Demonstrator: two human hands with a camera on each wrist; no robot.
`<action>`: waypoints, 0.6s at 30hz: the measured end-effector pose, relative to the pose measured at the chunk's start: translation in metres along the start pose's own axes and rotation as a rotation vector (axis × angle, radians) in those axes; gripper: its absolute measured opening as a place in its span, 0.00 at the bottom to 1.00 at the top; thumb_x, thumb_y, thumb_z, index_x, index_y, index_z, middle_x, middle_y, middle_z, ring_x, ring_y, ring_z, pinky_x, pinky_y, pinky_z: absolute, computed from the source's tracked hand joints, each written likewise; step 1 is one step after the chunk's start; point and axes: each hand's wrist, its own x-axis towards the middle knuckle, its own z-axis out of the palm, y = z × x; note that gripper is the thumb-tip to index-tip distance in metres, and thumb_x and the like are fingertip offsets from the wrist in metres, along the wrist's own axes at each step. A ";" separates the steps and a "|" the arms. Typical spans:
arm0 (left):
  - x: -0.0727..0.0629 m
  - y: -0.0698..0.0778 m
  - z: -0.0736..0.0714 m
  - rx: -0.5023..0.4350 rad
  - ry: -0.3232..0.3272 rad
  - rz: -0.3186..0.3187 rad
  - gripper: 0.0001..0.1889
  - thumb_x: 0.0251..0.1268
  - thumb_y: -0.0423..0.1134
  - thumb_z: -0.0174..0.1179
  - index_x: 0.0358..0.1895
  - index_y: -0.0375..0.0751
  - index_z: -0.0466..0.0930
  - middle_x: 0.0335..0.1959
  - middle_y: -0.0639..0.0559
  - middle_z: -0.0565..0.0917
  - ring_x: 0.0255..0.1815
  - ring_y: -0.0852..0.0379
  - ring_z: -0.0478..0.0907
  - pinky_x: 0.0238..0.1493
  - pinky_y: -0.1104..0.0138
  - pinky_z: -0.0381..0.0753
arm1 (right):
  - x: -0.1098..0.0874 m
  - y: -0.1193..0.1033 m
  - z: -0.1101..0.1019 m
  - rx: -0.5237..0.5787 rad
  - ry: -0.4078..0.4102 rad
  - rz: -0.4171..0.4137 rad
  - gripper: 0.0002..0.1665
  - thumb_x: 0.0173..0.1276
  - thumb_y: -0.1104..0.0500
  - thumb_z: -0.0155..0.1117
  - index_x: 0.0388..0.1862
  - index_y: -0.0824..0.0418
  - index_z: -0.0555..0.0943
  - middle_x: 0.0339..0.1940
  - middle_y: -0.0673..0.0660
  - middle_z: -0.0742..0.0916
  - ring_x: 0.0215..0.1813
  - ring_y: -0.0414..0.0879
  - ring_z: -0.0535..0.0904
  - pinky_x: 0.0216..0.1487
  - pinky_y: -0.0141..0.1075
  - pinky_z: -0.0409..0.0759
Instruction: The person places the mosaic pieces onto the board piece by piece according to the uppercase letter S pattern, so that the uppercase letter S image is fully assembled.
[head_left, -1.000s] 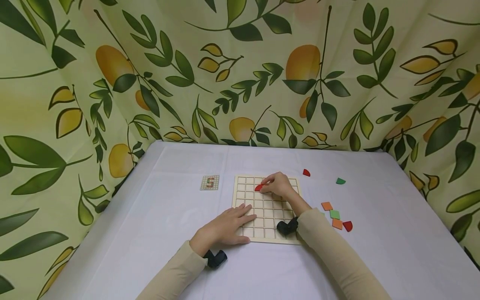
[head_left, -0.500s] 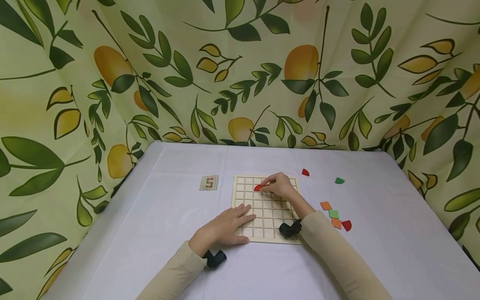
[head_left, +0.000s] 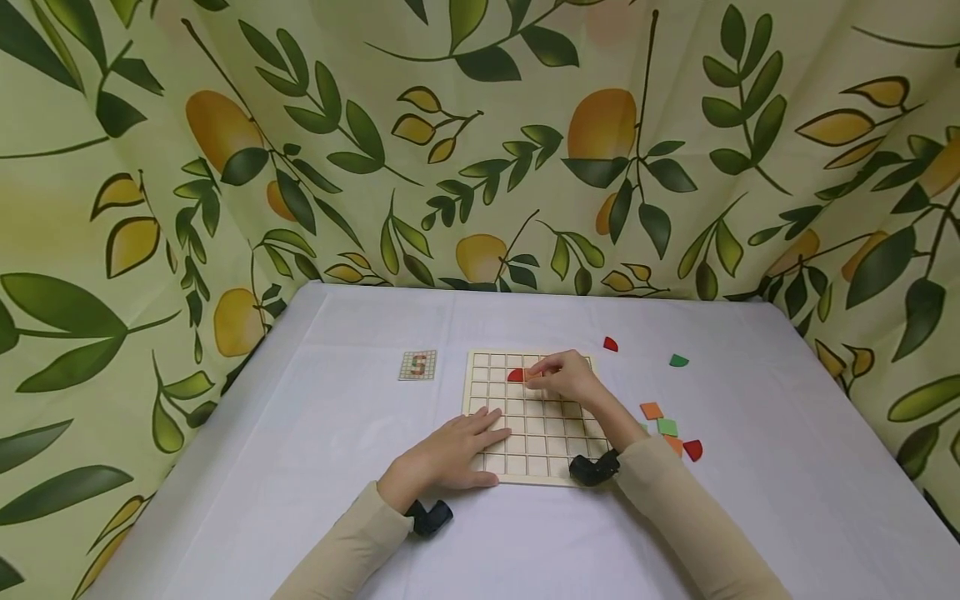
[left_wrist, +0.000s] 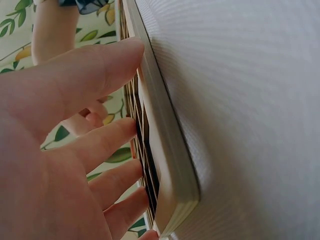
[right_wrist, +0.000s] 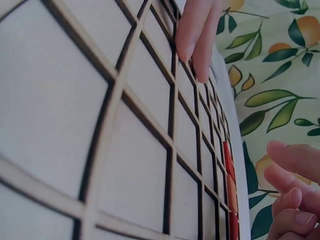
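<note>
Grid board (head_left: 517, 446) under spread left hand (head_left: 450, 454); right hand (head_left: 572, 377), seemingly empty, near orange tile (right_wrist: 231, 194); best pressed flush.

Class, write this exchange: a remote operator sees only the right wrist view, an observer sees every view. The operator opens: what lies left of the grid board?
Observer: A small card with an S-like figure on it, apart from the grid board.
Operator: And right of it?
Observer: Loose pieces in red, orange and green.
Operator: What is at the board's near edge?
Observer: The thumb of the left hand, spread from its fingers.
</note>
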 end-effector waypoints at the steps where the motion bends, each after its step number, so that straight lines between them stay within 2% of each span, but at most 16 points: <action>1: 0.000 0.000 0.000 -0.001 0.000 0.000 0.35 0.63 0.55 0.59 0.73 0.52 0.62 0.79 0.49 0.56 0.81 0.48 0.52 0.79 0.52 0.57 | -0.001 0.000 -0.001 0.004 0.000 -0.005 0.14 0.56 0.57 0.74 0.40 0.63 0.88 0.26 0.51 0.76 0.35 0.45 0.67 0.30 0.32 0.64; 7: 0.000 0.000 0.000 -0.007 0.003 -0.002 0.35 0.63 0.55 0.60 0.73 0.53 0.62 0.79 0.49 0.57 0.81 0.48 0.52 0.79 0.52 0.57 | -0.008 -0.001 -0.006 0.015 -0.001 -0.028 0.17 0.57 0.57 0.73 0.43 0.65 0.87 0.25 0.51 0.73 0.35 0.45 0.67 0.30 0.33 0.63; 18: -0.002 0.000 0.000 -0.053 0.006 -0.009 0.35 0.63 0.53 0.61 0.73 0.52 0.62 0.79 0.50 0.56 0.81 0.48 0.52 0.79 0.52 0.56 | -0.025 0.007 -0.025 0.079 -0.011 -0.105 0.18 0.58 0.59 0.72 0.45 0.68 0.85 0.16 0.47 0.70 0.26 0.43 0.62 0.25 0.31 0.60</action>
